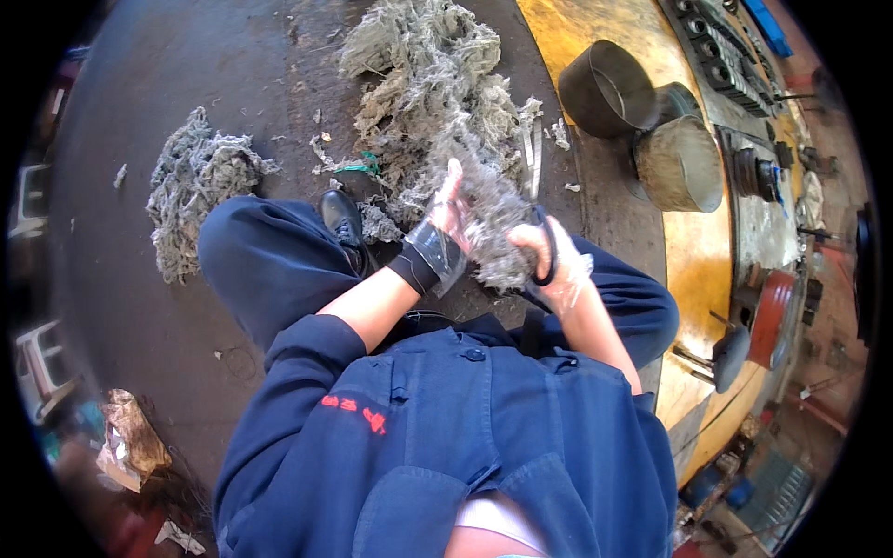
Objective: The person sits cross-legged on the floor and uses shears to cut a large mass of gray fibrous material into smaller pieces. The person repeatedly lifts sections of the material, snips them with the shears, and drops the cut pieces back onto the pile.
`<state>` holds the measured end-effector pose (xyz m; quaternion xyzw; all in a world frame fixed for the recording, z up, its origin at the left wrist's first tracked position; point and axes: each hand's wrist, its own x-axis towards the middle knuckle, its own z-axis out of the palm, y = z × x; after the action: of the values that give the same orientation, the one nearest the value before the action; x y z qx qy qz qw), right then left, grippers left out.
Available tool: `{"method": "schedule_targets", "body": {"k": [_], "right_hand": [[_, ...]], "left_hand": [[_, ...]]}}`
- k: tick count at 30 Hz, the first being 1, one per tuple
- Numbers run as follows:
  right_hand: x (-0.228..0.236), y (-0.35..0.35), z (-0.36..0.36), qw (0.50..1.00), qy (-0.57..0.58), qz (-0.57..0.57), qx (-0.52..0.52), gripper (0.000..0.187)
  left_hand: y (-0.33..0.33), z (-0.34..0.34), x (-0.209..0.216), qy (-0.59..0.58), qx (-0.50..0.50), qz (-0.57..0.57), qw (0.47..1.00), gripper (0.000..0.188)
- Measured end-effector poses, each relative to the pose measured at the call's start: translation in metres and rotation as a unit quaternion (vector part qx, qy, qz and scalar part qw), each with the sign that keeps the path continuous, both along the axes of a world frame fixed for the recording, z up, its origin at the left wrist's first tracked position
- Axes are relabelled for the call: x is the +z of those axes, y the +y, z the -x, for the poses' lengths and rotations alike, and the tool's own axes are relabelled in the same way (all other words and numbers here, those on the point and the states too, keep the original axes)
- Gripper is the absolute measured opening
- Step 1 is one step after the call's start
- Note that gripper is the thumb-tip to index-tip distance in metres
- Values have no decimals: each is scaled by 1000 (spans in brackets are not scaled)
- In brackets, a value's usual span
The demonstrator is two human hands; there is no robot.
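I sit on a dark floor in blue work clothes. My left hand (446, 212), in a thin clear glove with a black wrist wrap, holds up a tuft of grey fibre waste (493, 223). My right hand (549, 260), also in a clear glove, grips black-handled scissors (547, 251) whose blades are buried in the tuft. A big heap of the same grey fibre (437, 93) lies just beyond my hands. A smaller heap (195, 186) lies to the left of my bent knee.
My black shoe (342, 219) rests near the big heap. Two metal pots (642, 130) stand on a yellow raised platform (693, 251) to the right, with machine parts behind. Crumpled paper (130, 442) lies at the lower left.
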<state>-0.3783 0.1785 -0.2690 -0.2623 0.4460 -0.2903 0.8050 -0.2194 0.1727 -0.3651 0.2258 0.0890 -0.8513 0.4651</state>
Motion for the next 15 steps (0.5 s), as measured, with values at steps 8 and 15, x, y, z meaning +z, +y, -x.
{"method": "schedule_targets", "body": {"k": [8,15], "right_hand": [[-44,21,-37,926,322,180,78,36],[-46,4,-65,816,514,244,104,52]], "left_hand": [[1,-26,-41,-312,-86,53,945,47],[23,-20,-8,-391,22,3,920,37]]}}
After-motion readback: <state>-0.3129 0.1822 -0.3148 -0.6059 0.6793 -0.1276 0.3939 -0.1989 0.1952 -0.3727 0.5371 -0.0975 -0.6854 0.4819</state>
